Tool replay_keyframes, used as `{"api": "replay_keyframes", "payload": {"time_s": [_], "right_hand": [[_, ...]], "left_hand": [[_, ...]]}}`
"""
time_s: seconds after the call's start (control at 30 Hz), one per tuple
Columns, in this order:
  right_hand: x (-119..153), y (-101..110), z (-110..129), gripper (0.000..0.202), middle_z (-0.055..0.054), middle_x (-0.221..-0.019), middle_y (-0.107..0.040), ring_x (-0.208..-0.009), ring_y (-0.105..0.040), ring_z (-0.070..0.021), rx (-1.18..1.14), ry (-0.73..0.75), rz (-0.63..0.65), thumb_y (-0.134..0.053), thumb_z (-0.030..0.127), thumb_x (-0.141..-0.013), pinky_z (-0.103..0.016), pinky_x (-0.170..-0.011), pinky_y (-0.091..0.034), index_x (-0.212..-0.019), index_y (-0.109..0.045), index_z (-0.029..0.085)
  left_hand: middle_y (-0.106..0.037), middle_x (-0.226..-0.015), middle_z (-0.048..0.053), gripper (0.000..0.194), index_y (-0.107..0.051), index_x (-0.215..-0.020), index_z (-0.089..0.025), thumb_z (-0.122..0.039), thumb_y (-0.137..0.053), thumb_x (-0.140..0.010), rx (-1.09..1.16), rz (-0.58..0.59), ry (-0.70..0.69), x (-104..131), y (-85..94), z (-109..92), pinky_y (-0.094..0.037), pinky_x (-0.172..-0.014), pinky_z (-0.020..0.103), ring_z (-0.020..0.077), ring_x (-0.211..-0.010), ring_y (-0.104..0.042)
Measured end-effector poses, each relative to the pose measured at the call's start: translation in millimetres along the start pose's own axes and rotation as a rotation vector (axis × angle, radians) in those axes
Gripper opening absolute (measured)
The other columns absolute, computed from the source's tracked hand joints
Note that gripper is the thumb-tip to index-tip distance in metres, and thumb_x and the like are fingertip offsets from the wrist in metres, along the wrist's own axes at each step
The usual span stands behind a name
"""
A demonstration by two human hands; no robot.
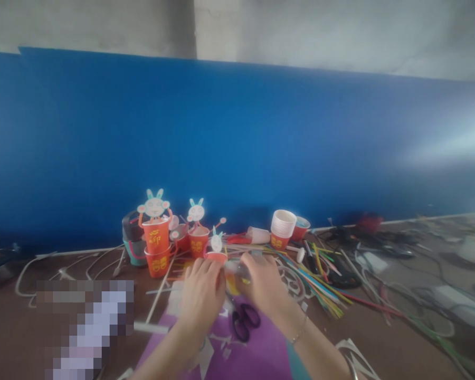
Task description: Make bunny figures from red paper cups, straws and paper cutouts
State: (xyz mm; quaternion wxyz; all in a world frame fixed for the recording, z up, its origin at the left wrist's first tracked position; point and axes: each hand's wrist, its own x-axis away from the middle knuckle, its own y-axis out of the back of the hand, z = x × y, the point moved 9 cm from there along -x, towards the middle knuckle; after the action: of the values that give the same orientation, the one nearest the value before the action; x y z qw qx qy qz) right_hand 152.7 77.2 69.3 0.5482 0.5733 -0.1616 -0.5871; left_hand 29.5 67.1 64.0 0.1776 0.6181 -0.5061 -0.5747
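My left hand (206,287) is closed, its fingers curled towards my right hand; what they pinch, if anything, is hidden. Just beyond its knuckles stands a red paper cup (216,257) topped by a paper rabbit head (216,243); I cannot tell whether the hand touches it. My right hand (263,282) is closed around a see-through, roll-like thing (241,271), blurred between the hands. Below them, black-handled scissors (243,322) lie on a purple sheet (257,353), near white paper scraps (206,359).
Red cups with rabbit figures (157,237) (198,240) stand at the back left. A cup stack (283,229) is at the back right. Coloured strips (320,287) spread right of my hands, beside tangled cables (404,295). A blue panel (237,142) borders the table.
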Motion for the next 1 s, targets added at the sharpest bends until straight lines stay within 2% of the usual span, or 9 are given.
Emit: {"api": "replay_keyframes", "payload": {"time_s": [0.43,0.53,0.67,0.77,0.83,0.93,1.0], "right_hand": [[1,4,-1,0.009,-0.006,-0.087,-0.069,-0.087,-0.059,-0.025,0.007,0.021,-0.053,-0.061,0.026,-0.082,-0.033,-0.078,-0.03,-0.088,-0.059,0.019],[2,5,3,0.01,-0.005,-0.087,-0.069,-0.088,-0.059,-0.0247,0.004,0.054,-0.053,-0.064,0.022,-0.08,-0.034,-0.079,-0.03,-0.089,-0.06,0.02],[3,8,2,0.014,-0.006,-0.089,-0.069,-0.09,-0.059,-0.0265,0.026,0.019,-0.066,-0.067,0.021,-0.076,-0.035,-0.079,-0.031,-0.089,-0.06,0.02],[1,7,0,0.013,-0.006,-0.09,-0.07,-0.089,-0.061,-0.0258,-0.06,0.02,-0.062,-0.067,0.023,-0.076,-0.035,-0.08,-0.034,-0.088,-0.061,0.021],[-2,8,-12,0.013,-0.006,-0.092,-0.07,-0.088,-0.061,-0.025,-0.163,-0.02,-0.087,-0.066,0.026,-0.077,-0.035,-0.08,-0.036,-0.088,-0.062,0.021],[-6,7,-49,0.02,-0.008,-0.092,-0.069,-0.088,-0.061,-0.0251,-0.305,-0.165,-0.163,-0.064,0.036,-0.078,-0.033,-0.077,-0.042,-0.088,-0.065,0.019],[-7,-6,-78,0.026,-0.007,-0.085,-0.069,-0.078,-0.062,-0.022,-0.378,-0.293,-0.106,-0.06,0.041,-0.079,-0.03,-0.068,-0.043,-0.087,-0.066,0.017]], "left_hand": [[-0.067,-0.089,0.004,0.013,-0.062,-0.086,-0.021,-0.015,-0.05,-0.088,-0.137,-0.009,-0.035,1,-1.0,-4,-0.035,-0.073,0.037,0.025,-0.088,-0.055],[-0.066,-0.092,0.004,0.013,-0.063,-0.089,-0.021,-0.014,-0.052,-0.087,-0.176,-0.012,-0.066,2,-1.7,-6,-0.035,-0.073,0.037,0.0252,-0.09,-0.055],[-0.067,-0.093,0.004,0.013,-0.063,-0.085,-0.021,-0.013,-0.053,-0.086,-0.187,-0.01,-0.072,2,-3.3,-6,-0.036,-0.074,0.036,0.025,-0.09,-0.055],[-0.067,-0.092,0.004,0.014,-0.063,-0.087,-0.021,-0.012,-0.053,-0.086,-0.166,-0.015,-0.068,2,-3.2,-6,-0.036,-0.073,0.036,0.0246,-0.089,-0.055],[-0.067,-0.092,0.004,0.014,-0.064,-0.089,-0.021,-0.013,-0.052,-0.087,-0.133,-0.024,-0.071,2,-2.3,-6,-0.035,-0.074,0.036,0.0243,-0.09,-0.054],[-0.067,-0.091,0.003,0.015,-0.064,-0.092,-0.022,-0.019,-0.05,-0.09,-0.094,-0.051,-0.055,1,-0.4,-3,-0.034,-0.074,0.036,0.024,-0.089,-0.054],[-0.067,-0.09,0.003,0.016,-0.065,-0.093,-0.022,-0.02,-0.049,-0.091,-0.083,-0.059,-0.044,0,-0.7,0,-0.034,-0.074,0.036,0.0239,-0.088,-0.053]]}}
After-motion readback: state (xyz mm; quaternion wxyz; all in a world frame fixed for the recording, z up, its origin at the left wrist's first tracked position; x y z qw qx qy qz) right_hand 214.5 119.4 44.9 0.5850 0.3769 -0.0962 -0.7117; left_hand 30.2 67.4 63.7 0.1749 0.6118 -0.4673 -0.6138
